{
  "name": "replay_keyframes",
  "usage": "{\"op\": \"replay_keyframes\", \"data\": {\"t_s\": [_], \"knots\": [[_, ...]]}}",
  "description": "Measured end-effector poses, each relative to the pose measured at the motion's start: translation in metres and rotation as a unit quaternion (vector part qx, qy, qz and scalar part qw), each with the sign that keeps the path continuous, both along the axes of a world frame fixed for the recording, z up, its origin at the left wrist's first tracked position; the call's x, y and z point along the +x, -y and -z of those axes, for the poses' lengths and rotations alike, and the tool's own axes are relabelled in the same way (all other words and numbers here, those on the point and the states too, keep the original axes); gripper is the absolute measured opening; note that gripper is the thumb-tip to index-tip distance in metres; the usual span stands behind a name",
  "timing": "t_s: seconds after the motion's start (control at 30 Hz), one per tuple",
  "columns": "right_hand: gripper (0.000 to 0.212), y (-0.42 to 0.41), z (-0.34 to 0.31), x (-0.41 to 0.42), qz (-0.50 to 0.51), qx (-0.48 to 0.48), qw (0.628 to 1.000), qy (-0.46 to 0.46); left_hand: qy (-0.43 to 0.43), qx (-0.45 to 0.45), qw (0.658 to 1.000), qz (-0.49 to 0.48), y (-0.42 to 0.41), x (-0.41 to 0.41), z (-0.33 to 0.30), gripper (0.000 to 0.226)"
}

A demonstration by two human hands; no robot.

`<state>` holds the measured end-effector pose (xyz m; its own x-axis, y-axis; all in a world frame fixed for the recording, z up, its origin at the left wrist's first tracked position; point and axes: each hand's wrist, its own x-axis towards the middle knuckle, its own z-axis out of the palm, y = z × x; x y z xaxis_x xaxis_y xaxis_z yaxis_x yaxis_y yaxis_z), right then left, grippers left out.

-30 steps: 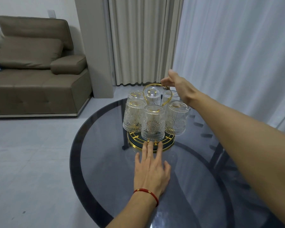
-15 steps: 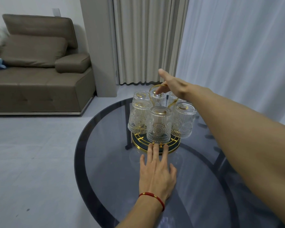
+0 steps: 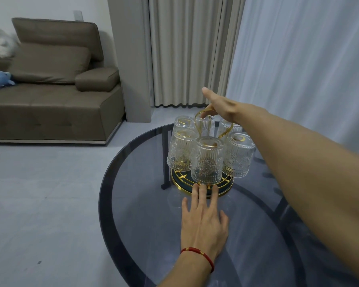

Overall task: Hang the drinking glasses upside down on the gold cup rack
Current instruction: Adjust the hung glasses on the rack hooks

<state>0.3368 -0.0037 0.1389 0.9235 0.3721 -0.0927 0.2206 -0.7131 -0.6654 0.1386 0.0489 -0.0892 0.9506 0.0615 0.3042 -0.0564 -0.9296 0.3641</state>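
The gold cup rack [image 3: 226,188] stands on the round dark glass table [image 3: 133,204], with a round gold-rimmed base and a loop handle [image 3: 197,119] on top. Several ribbed clear drinking glasses hang upside down around it; the front glass [image 3: 207,162], a left one [image 3: 180,152] and a right one [image 3: 238,156] show best. My right hand [image 3: 222,106] reaches over from the right, fingers curled around the handle's top and thumb sticking out. My left hand [image 3: 203,220] lies flat on the table, its fingertips touching the base's front rim.
A brown sofa [image 3: 50,100] with soft toys sits at the back left on a grey floor. Beige curtains [image 3: 187,48] and a white sheer curtain [image 3: 298,59] hang behind and to the right of the table. Table legs show through the glass.
My right hand has moved from beside the loop handle onto its top, and its fingers now curl around it. My left hand stays flat at the base.
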Motion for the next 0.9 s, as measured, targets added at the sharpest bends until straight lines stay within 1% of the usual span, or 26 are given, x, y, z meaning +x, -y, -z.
{"op": "replay_keyframes", "data": {"t_s": [0.17, 0.3, 0.63, 0.77, 0.83, 0.9], "knots": [[0.099, 0.001, 0.005, 0.001, 0.0, -0.007, 1.0, 0.019, 0.004, -0.008, 1.0, 0.001, 0.0, 0.001, 0.002, 0.067], [0.096, 0.001, 0.003, -0.003, -0.005, -0.004, 1.0, 0.011, 0.001, -0.009, 1.0, 0.001, 0.0, 0.002, 0.002, 0.066], [0.104, 0.007, 0.002, 0.001, -0.017, -0.014, 1.0, 0.011, -0.004, -0.006, 1.0, 0.001, -0.001, 0.002, 0.003, 0.066], [0.102, 0.014, 0.004, -0.001, -0.012, 0.013, 0.999, 0.047, -0.009, -0.005, 1.0, 0.003, 0.0, 0.002, 0.003, 0.067], [0.094, 0.017, 0.003, -0.005, 0.001, 0.035, 0.996, 0.088, -0.01, -0.003, 1.0, 0.004, 0.0, 0.001, 0.002, 0.067], [0.082, 0.017, 0.001, -0.013, 0.021, 0.074, 0.985, 0.153, -0.007, -0.002, 1.0, 0.005, 0.0, 0.0, 0.001, 0.067]]}}
